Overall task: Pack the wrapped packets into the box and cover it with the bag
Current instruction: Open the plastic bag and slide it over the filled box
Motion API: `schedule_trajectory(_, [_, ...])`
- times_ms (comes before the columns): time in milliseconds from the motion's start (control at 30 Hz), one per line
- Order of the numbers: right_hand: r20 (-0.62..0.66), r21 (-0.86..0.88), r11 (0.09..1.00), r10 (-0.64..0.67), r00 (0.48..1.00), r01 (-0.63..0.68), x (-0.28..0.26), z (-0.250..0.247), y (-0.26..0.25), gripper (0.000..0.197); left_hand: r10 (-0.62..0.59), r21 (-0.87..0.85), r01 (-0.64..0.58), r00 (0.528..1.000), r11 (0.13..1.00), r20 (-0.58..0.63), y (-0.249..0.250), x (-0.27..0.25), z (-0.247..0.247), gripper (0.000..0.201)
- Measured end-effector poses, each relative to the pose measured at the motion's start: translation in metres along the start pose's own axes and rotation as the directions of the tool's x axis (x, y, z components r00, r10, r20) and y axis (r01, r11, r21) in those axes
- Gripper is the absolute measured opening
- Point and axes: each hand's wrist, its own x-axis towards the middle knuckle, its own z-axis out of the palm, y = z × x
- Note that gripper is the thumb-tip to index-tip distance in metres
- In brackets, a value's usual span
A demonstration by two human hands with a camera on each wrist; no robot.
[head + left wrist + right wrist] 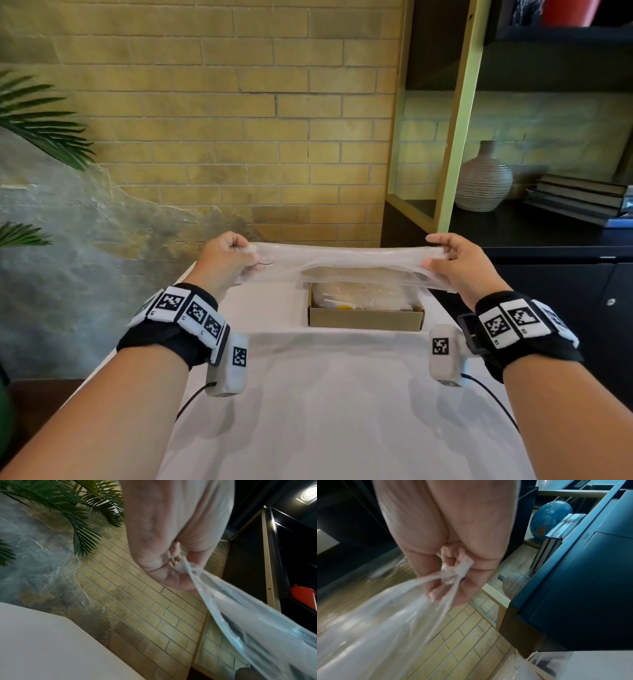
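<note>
Now bag (342, 262) betw L hand (226, 258), R hand (455, 260)

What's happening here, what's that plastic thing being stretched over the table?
A person is packing a cardboard box on a white table. Wrapped packets already lie inside. The left hand and right hand each grip one end of a clear plastic bag, held taut above the box, not yet covering it.

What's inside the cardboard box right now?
Wrapped packets fill the cardboard box, with something yellow at the near edge. The bag, stretched between left hand and right hand, veils the far part.
</note>
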Motion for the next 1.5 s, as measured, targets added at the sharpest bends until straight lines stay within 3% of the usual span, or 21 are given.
schedule_trajectory(67, [-0.008, 0.03, 1.0, -0.004, 1.0, 0.005, 0.001, -0.001, 0.0, 0.038, -0.009, -0.008, 0.009, 1.0, 1.0, -0.006, 0.0, 0.0, -0.001, 0.028])
schedule_trajectory(200, [0.008, 0.027, 1.0, 0.012, 1.0, -0.012, -0.003, -0.003, 0.0, 0.014, -0.016, 0.022, 0.015, 0.999, 1.0, 0.042, 0.003, -0.001, -0.004, 0.024])
schedule_trajectory(500, [0.043, 0.164, 0.985, 0.047, 0.998, -0.053, -0.011, -0.011, -0.016, 0.033, -0.012, 0.075, 0.013, 1.0, 0.997, -0.008, 0.021, -0.006, -0.011, 0.037])
schedule_trajectory(667, [0.106, 0.355, 0.914, 0.17, 0.98, -0.197, -0.023, -0.023, -0.031, 0.03, -0.038, -0.034, 0.041, 0.994, 0.999, 0.101, 0.037, -0.021, -0.017, 0.036])
schedule_trajectory(733, [0.105, 0.384, 0.904, 0.159, 0.982, -0.188, -0.026, -0.027, -0.031, 0.021, -0.047, -0.11, 0.065, 0.986, 0.992, 0.158, 0.043, -0.027, -0.019, 0.027])
schedule_trajectory(800, [0.08, 0.323, 0.932, 0.144, 0.986, -0.162, -0.028, -0.029, -0.029, 0.009, -0.049, -0.106, 0.069, 0.983, 0.992, 0.176, 0.048, -0.032, -0.019, 0.014])
schedule_trajectory(867, [0.085, 0.257, 0.962, 0.078, 0.993, -0.098, -0.028, -0.032, -0.027, 0.003, -0.025, -0.085, 0.039, 0.985, 0.996, 0.17, 0.05, -0.033, -0.017, 0.014])
schedule_trajectory(1000, [0.085, 0.255, 0.965, 0.038, 0.996, -0.059, -0.028, -0.036, -0.03, 0.022, 0.007, -0.15, 0.009, 0.994, 0.989, 0.11, 0.052, -0.03, -0.013, 0.022])
schedule_trajectory(1133, [0.099, 0.187, 0.981, 0.035, 0.994, -0.053, -0.024, -0.034, -0.03, 0.015, -0.009, -0.129, 0.02, 0.996, 0.991, 0.088, 0.048, -0.025, -0.011, 0.031])
schedule_trajectory(1267, [0.095, 0.138, 0.988, 0.058, 0.994, -0.071, -0.009, -0.031, -0.025, 0.01, -0.042, -0.078, 0.052, 0.992, 0.996, 0.122, 0.044, -0.015, -0.01, 0.022])
schedule_trajectory(1500, [0.038, 0.113, 0.993, 0.039, 0.999, -0.043, 0.039, -0.013, -0.007, 0.02, -0.111, -0.035, 0.113, 0.992, 0.993, 0.055, 0.023, 0.03, 0.008, 0.031])
